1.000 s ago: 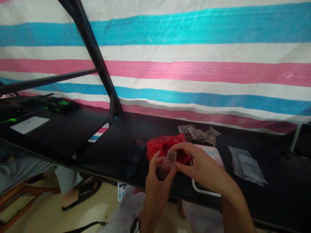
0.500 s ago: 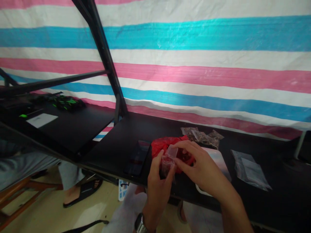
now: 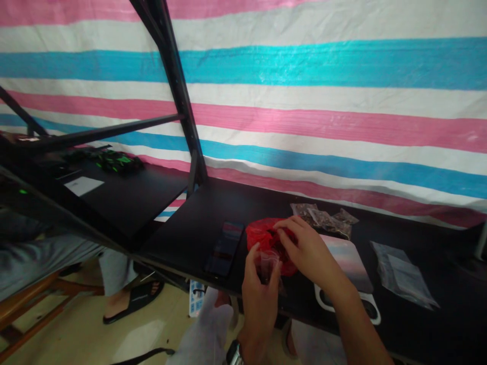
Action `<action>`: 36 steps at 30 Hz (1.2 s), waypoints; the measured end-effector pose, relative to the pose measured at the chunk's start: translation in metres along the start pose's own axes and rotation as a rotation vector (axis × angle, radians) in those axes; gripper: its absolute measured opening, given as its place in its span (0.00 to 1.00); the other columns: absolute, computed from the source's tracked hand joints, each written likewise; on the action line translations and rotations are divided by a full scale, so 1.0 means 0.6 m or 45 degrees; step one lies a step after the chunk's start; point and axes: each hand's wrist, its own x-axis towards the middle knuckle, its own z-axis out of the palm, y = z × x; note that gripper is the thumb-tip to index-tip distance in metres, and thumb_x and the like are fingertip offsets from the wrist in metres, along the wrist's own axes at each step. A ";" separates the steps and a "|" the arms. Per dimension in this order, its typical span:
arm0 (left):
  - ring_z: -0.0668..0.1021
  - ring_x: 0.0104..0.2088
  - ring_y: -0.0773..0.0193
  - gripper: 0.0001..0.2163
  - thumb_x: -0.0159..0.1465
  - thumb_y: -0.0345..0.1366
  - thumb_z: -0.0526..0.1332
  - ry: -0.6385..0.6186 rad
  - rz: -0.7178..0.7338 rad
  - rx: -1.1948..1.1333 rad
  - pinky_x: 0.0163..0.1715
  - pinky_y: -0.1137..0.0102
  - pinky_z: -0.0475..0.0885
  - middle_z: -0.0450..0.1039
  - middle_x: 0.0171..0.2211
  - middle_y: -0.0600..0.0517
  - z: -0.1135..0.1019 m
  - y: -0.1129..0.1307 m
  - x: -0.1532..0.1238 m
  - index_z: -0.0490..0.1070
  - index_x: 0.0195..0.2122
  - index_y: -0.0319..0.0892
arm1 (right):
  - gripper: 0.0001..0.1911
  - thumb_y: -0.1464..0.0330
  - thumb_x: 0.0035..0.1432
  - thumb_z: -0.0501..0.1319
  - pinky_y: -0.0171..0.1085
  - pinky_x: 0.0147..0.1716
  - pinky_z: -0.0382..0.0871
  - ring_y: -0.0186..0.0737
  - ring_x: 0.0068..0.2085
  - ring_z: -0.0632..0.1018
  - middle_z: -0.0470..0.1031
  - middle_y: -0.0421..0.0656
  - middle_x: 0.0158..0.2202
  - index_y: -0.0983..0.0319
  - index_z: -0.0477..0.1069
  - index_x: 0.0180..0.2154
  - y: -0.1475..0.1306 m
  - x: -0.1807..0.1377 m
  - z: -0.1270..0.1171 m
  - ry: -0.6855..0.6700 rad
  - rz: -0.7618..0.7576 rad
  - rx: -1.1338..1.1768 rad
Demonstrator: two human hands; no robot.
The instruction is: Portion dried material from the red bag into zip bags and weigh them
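My left hand (image 3: 261,299) pinches a small clear plastic pouch (image 3: 268,266) upright, just in front of a red plastic bag (image 3: 262,235). My right hand (image 3: 306,248) rests over the red bag, its fingertips at the bag's mouth among dark contents. Whether those fingers grip anything is hidden. A phone (image 3: 224,248) lies on the black table (image 3: 182,238) left of the bag. Behind my right fingers lie several small clear packets of dark material (image 3: 323,218). Under my right wrist sits a flat white-rimmed device (image 3: 346,268).
A loose clear plastic bag (image 3: 399,274) lies at the table's right. A black metal shelf upright (image 3: 186,116) rises at the back, before a striped tarpaulin (image 3: 304,66). A lower black shelf (image 3: 125,203) at left holds a white card (image 3: 83,186). Someone's sandalled foot (image 3: 131,301) shows below the table edge.
My right hand has let go of the clear pouch and moved onto the red bag's mouth. The left hand keeps the pouch. The view has shifted, so the table sits further right and lower.
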 end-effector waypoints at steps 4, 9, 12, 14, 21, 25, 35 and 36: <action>0.84 0.49 0.54 0.20 0.67 0.41 0.67 -0.060 -0.037 -0.033 0.52 0.60 0.77 0.81 0.52 0.45 0.002 -0.004 0.002 0.72 0.59 0.44 | 0.15 0.69 0.75 0.57 0.43 0.55 0.69 0.46 0.51 0.78 0.80 0.47 0.47 0.56 0.83 0.50 -0.063 0.076 0.037 -0.346 -0.216 -0.252; 0.83 0.51 0.53 0.21 0.68 0.42 0.67 0.087 -0.051 -0.029 0.52 0.58 0.78 0.80 0.53 0.43 0.007 -0.009 0.004 0.71 0.60 0.45 | 0.17 0.71 0.72 0.58 0.40 0.50 0.70 0.49 0.50 0.82 0.83 0.50 0.48 0.56 0.87 0.47 -0.073 0.156 0.085 -0.677 -0.215 -0.490; 0.83 0.52 0.53 0.20 0.69 0.42 0.67 0.094 -0.040 -0.015 0.53 0.58 0.78 0.80 0.53 0.43 0.010 -0.010 0.003 0.71 0.60 0.45 | 0.18 0.72 0.71 0.58 0.39 0.47 0.71 0.48 0.49 0.83 0.85 0.50 0.48 0.57 0.87 0.47 -0.060 0.171 0.095 -0.692 -0.185 -0.503; 0.82 0.54 0.52 0.20 0.69 0.43 0.67 0.101 -0.031 -0.015 0.54 0.57 0.77 0.79 0.55 0.43 0.009 -0.010 0.003 0.71 0.60 0.45 | 0.17 0.72 0.70 0.59 0.38 0.46 0.71 0.47 0.49 0.84 0.86 0.49 0.49 0.56 0.87 0.47 -0.053 0.171 0.098 -0.702 -0.170 -0.506; 0.81 0.56 0.51 0.22 0.69 0.45 0.67 0.070 -0.055 -0.032 0.58 0.54 0.75 0.78 0.57 0.43 0.005 -0.004 0.005 0.70 0.60 0.45 | 0.16 0.71 0.71 0.60 0.38 0.49 0.71 0.47 0.49 0.83 0.85 0.49 0.49 0.57 0.87 0.47 -0.056 0.170 0.096 -0.623 -0.158 -0.451; 0.82 0.55 0.51 0.21 0.69 0.46 0.67 0.082 -0.037 -0.016 0.56 0.55 0.76 0.79 0.56 0.43 0.007 0.002 0.001 0.71 0.60 0.45 | 0.18 0.68 0.75 0.55 0.38 0.50 0.70 0.42 0.47 0.82 0.82 0.48 0.49 0.57 0.85 0.50 -0.042 0.134 0.035 -0.281 -0.127 -0.274; 0.83 0.49 0.53 0.17 0.66 0.43 0.71 0.131 0.390 0.071 0.50 0.60 0.79 0.80 0.50 0.45 0.004 -0.016 -0.030 0.76 0.54 0.45 | 0.08 0.70 0.67 0.63 0.44 0.52 0.70 0.50 0.50 0.82 0.84 0.48 0.46 0.59 0.83 0.42 0.057 -0.018 -0.022 -0.200 0.185 -0.229; 0.83 0.49 0.53 0.15 0.67 0.42 0.70 0.095 0.442 0.084 0.50 0.61 0.80 0.80 0.49 0.45 0.004 -0.016 -0.034 0.76 0.53 0.45 | 0.08 0.70 0.66 0.64 0.44 0.52 0.70 0.50 0.50 0.82 0.84 0.49 0.46 0.60 0.83 0.43 0.062 -0.022 -0.015 -0.203 0.198 -0.208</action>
